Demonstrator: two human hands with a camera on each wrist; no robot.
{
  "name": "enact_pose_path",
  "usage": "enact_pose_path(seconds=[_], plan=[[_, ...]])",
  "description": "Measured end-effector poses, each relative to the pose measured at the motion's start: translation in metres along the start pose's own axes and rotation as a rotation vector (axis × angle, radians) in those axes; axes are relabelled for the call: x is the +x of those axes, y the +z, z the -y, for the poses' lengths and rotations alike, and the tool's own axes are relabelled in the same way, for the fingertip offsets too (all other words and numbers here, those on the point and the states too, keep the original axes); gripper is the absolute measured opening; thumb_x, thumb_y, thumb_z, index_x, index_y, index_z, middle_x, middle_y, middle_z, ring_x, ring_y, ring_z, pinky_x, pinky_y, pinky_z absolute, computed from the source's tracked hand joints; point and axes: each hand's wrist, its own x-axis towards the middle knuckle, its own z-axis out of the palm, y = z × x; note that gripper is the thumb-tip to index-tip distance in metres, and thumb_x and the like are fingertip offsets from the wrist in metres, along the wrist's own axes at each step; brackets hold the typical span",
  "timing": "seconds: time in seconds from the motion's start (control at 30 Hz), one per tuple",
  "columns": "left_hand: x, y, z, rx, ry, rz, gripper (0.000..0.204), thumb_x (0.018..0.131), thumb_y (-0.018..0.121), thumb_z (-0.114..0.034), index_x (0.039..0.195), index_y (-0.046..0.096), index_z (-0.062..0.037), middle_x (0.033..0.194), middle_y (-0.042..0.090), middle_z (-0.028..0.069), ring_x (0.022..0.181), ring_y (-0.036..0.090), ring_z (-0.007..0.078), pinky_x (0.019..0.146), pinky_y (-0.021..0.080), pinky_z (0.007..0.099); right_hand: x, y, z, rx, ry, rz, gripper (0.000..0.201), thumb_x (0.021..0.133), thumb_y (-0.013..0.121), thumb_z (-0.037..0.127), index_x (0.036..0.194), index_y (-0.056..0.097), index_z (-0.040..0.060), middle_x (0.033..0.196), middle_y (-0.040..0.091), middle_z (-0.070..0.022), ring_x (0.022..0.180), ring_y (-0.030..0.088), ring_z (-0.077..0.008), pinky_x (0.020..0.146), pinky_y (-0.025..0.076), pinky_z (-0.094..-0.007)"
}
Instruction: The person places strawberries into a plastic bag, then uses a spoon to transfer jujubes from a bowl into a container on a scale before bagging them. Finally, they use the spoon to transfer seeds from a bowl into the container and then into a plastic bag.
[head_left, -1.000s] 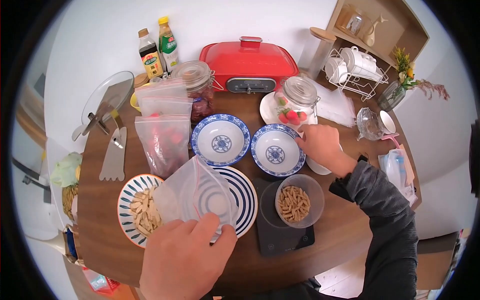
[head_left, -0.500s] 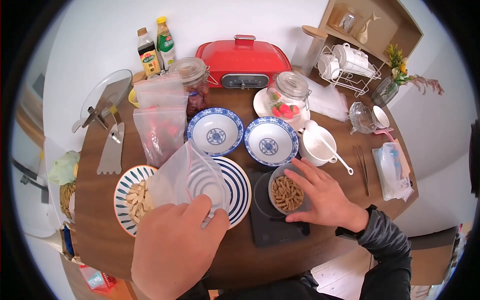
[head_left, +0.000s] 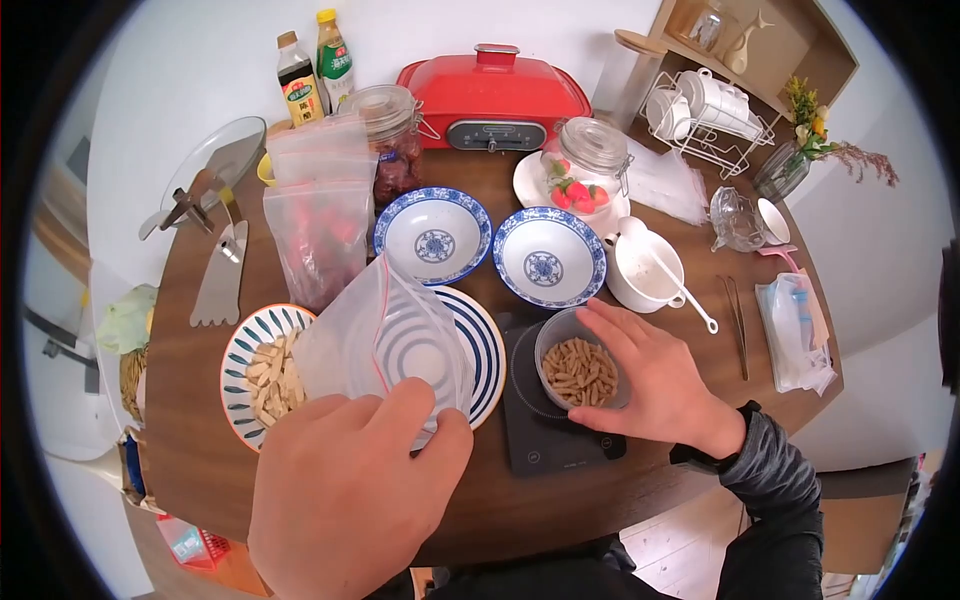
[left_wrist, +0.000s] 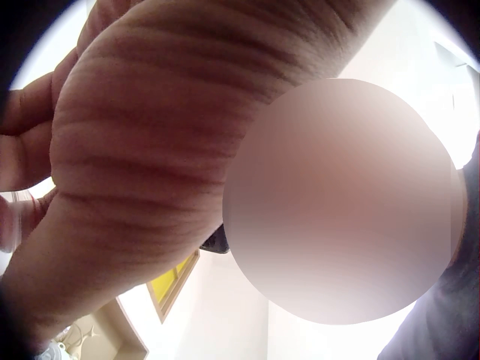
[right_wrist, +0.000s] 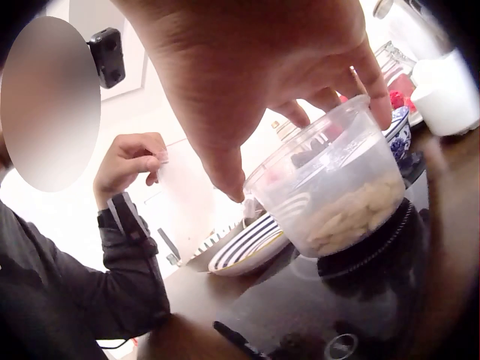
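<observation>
My left hand (head_left: pixel 365 480) pinches the edge of a clear zip bag (head_left: pixel 345 340), which hangs over the blue-striped plate (head_left: pixel 485 350). The bag's inside looks empty. In the left wrist view the palm (left_wrist: pixel 150 135) fills much of the picture and the bag is out of sight. My right hand (head_left: pixel 660 380) holds a clear plastic tub (right_wrist: pixel 330 180) by its rim, thumb on one side and fingers on the other. Short light-brown sticks (head_left: pixel 578 372) lie in the tub, which stands on a black kitchen scale (head_left: pixel 560 455).
Left of the bag is a plate (head_left: pixel 235 385) of pale strips. Behind stand two blue-and-white bowls (head_left: pixel 435 240), filled zip bags (head_left: pixel 315 240) and a red electric cooker (head_left: pixel 495 100). A white pot (head_left: pixel 640 280) with a white spoon (head_left: pixel 670 275) and metal tweezers (head_left: pixel 738 325) are at the right.
My right hand has come from the white pot, near the right bowl, down to the plastic tub and now holds its rim. The left hand keeps its grip on the zip bag.
</observation>
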Motion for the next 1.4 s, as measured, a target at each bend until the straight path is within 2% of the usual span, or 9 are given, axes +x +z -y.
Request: enact_pose_path(seconds=[0.37, 0.43, 0.53, 0.63, 0.83, 0.97, 1.07, 1.13, 1.4], plan=[[0.004, 0.002, -0.001, 0.028, -0.032, 0.045, 0.018, 0.072, 0.081, -0.015, 0.082, 0.067, -0.0097, 0.076, 0.052, 0.0035, 0.059, 0.056, 0.0220, 0.055, 0.041, 0.0359, -0.009, 0.017, -0.006, 0.024, -0.006, -0.052, 0.093, 0.075, 0.085, 0.041, 0.149, 0.040, 0.0066, 0.154, 0.036, -0.0219, 0.140, 0.040, -0.0435, 0.108, 0.043, -0.0497], [0.006, 0.002, -0.001, 0.042, -0.029, 0.043, 0.018, 0.072, 0.081, -0.015, 0.081, 0.067, -0.0097, 0.076, 0.053, 0.0034, 0.059, 0.056, 0.0219, 0.054, 0.041, 0.0361, -0.009, 0.008, -0.004, 0.096, -0.073, 0.025, 0.094, 0.075, 0.085, 0.039, 0.150, 0.039, 0.0076, 0.156, 0.033, -0.0215, 0.141, 0.039, -0.0436, 0.110, 0.042, -0.0496], [0.008, 0.006, 0.000, 0.016, -0.022, 0.047, 0.018, 0.071, 0.081, -0.015, 0.081, 0.066, -0.0099, 0.076, 0.053, 0.0031, 0.059, 0.057, 0.0216, 0.055, 0.041, 0.0360, -0.011, 0.008, -0.014, 0.176, 0.024, 0.002, 0.094, 0.074, 0.086, 0.037, 0.151, 0.038, 0.0090, 0.157, 0.032, -0.0213, 0.141, 0.039, -0.0432, 0.111, 0.041, -0.0493], [0.011, 0.009, 0.000, 0.041, 0.002, 0.051, 0.019, 0.070, 0.081, -0.015, 0.080, 0.066, -0.0103, 0.076, 0.053, 0.0028, 0.060, 0.057, 0.0214, 0.055, 0.041, 0.0356, -0.012, 0.012, -0.014, 0.132, -0.052, -0.010, 0.094, 0.075, 0.086, 0.038, 0.151, 0.038, 0.0095, 0.157, 0.032, -0.0211, 0.142, 0.039, -0.0424, 0.111, 0.041, -0.0489], [0.014, 0.013, -0.002, 0.045, 0.011, 0.077, 0.019, 0.070, 0.081, -0.015, 0.081, 0.066, -0.0108, 0.077, 0.053, 0.0029, 0.060, 0.057, 0.0219, 0.056, 0.041, 0.0363, -0.009, 0.016, -0.019, 0.172, -0.005, -0.032, 0.094, 0.074, 0.086, 0.039, 0.150, 0.039, 0.0090, 0.157, 0.031, -0.0210, 0.143, 0.036, -0.0428, 0.113, 0.039, -0.0489], [0.015, 0.013, -0.002, 0.057, -0.040, 0.104, 0.020, 0.069, 0.082, -0.015, 0.081, 0.066, -0.0102, 0.076, 0.053, 0.0032, 0.061, 0.057, 0.0226, 0.055, 0.041, 0.0368, -0.009, 0.019, -0.021, 0.065, -0.033, -0.087, 0.094, 0.074, 0.087, 0.039, 0.149, 0.040, 0.0079, 0.156, 0.033, -0.0222, 0.143, 0.037, -0.0428, 0.112, 0.039, -0.0496], [0.017, 0.011, -0.003, 0.070, -0.062, 0.120, 0.021, 0.069, 0.082, -0.014, 0.083, 0.067, -0.0093, 0.076, 0.053, 0.0036, 0.061, 0.057, 0.0226, 0.055, 0.041, 0.0369, -0.009, 0.024, -0.024, 0.190, 0.061, -0.096, 0.094, 0.072, 0.087, 0.040, 0.148, 0.042, 0.0063, 0.154, 0.036, -0.0234, 0.142, 0.038, -0.0435, 0.112, 0.039, -0.0503], [0.018, 0.014, -0.004, 0.064, -0.073, 0.140, 0.021, 0.069, 0.082, -0.014, 0.083, 0.067, -0.0088, 0.076, 0.053, 0.0038, 0.061, 0.057, 0.0225, 0.054, 0.041, 0.0369, -0.010, 0.031, -0.023, 0.186, -0.042, -0.135, 0.094, 0.071, 0.088, 0.040, 0.146, 0.043, 0.0052, 0.151, 0.038, -0.0245, 0.139, 0.041, -0.0446, 0.110, 0.041, -0.0508], [0.026, 0.019, -0.004, 0.063, -0.069, 0.145, 0.025, 0.067, 0.082, -0.014, 0.087, 0.069, -0.0083, 0.076, 0.053, 0.0044, 0.060, 0.056, 0.0218, 0.053, 0.039, 0.0366, -0.001, 0.025, -0.026, 0.178, -0.090, -0.111, 0.093, 0.070, 0.087, 0.040, 0.145, 0.045, 0.0059, 0.150, 0.039, -0.0238, 0.135, 0.045, -0.0429, 0.103, 0.044, -0.0496]])
